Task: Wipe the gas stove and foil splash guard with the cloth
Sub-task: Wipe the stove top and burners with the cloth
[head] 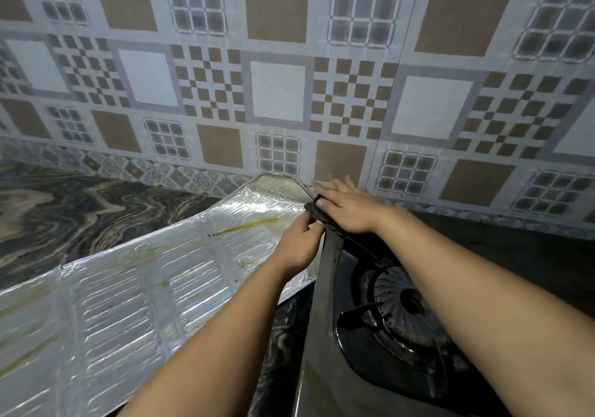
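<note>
The foil splash guard [128,288] lies folded outward to the left of the gas stove [325,368], silver and ribbed, with yellow-brown grease streaks. My left hand [297,244] pinches the guard's right edge near the stove's back left corner. My right hand [346,209] presses a dark cloth [322,215] flat onto the stove's back left corner, fingers spread and reaching toward the wall. The stove's black burner and pan support [405,310] lie under my right forearm.
A patterned tiled wall [289,78] rises directly behind the stove. The dark marbled countertop [80,210] stretches to the left behind the foil. Dark counter [515,242] continues to the right of the stove.
</note>
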`<state>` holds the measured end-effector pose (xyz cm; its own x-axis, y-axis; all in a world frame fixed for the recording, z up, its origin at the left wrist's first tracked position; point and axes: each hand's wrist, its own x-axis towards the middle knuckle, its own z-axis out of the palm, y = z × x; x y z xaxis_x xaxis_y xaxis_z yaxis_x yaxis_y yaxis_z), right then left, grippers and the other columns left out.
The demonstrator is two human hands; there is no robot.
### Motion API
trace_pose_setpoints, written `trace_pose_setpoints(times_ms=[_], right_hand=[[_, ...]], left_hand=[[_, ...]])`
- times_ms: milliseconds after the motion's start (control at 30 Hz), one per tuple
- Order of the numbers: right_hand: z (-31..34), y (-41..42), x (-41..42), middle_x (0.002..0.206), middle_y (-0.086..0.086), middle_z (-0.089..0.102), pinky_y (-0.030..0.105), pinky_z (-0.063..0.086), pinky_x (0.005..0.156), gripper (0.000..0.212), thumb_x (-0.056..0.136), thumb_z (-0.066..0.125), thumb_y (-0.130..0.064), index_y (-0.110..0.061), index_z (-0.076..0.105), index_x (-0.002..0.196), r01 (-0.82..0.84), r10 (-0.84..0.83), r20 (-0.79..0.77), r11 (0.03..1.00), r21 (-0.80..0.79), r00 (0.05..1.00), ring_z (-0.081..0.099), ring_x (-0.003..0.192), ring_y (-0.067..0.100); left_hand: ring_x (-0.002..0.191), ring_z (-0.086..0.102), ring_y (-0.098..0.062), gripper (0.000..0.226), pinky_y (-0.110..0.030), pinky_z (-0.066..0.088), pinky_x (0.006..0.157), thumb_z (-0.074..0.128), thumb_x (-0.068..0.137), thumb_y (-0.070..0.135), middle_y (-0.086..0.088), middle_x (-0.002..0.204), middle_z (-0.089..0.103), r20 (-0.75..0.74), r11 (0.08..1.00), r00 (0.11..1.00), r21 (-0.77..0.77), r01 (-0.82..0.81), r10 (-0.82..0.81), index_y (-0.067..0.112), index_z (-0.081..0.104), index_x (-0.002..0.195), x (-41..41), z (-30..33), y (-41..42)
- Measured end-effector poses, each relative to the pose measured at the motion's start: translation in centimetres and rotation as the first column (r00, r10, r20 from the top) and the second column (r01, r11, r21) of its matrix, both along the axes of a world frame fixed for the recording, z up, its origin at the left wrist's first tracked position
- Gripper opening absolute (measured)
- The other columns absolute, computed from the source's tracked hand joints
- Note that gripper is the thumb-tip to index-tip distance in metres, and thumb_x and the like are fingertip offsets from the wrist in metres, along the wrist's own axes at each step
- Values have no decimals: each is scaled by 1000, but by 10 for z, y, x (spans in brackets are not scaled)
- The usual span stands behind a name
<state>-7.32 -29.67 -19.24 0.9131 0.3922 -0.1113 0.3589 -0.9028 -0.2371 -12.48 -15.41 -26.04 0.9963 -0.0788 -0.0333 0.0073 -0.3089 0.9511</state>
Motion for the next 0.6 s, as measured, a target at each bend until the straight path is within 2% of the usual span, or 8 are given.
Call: trace_pose_setpoints(times_ms=[67, 133, 333, 533, 600], right_hand=[[-4, -1, 0, 164, -2, -8, 52, -8, 118, 53, 101, 17, -55, -47, 3, 152, -5, 3, -28, 998, -62, 1000, -15, 149, 28], [-6, -4, 2, 164, -4, -10, 54, -10, 118, 55, 100, 15, -57, -46, 2, 152, 21, -24, -37, 997, -80, 999, -16, 149, 28], [-5, -11, 6, 164, -4, -9, 57, -10, 117, 57, 99, 12, -58, -42, 3, 153, 93, -99, -42, 987, -130, 994, -15, 149, 27], [4, -14, 5, 163, -2, -13, 61, -13, 114, 58, 99, 9, -57, -40, -3, 153, 95, -112, -57, 964, -247, 992, -16, 149, 28], [6, -14, 4, 163, -2, -13, 61, -11, 114, 58, 100, 9, -56, -38, -3, 154, 123, -144, -62, 956, -267, 988, -16, 149, 28]], left_hand=[[121, 57, -10, 44, -37, 43, 107, 49, 86, 40, 10, 127, 66, 8, 1000, 1000, -14, 4, -3, 28, 61, 127, -3, 6, 0], [122, 57, -10, 46, -33, 42, 104, 49, 88, 42, 10, 129, 65, 10, 999, 1000, -33, 17, -17, 27, 60, 129, -3, 8, 0], [124, 56, -14, 54, -44, 41, 109, 48, 84, 60, 14, 133, 63, -12, 999, 999, -27, 45, -45, 45, 51, 136, 5, 10, -9], [125, 56, -20, 57, -45, 42, 109, 48, 86, 45, 1, 138, 60, -8, 994, 996, 49, 94, -93, 34, 47, 142, 6, 20, -8], [126, 52, -19, 57, -35, 40, 106, 47, 91, 35, 2, 143, 54, 4, 988, 991, 84, 131, -132, 31, 41, 148, 7, 27, -7]])
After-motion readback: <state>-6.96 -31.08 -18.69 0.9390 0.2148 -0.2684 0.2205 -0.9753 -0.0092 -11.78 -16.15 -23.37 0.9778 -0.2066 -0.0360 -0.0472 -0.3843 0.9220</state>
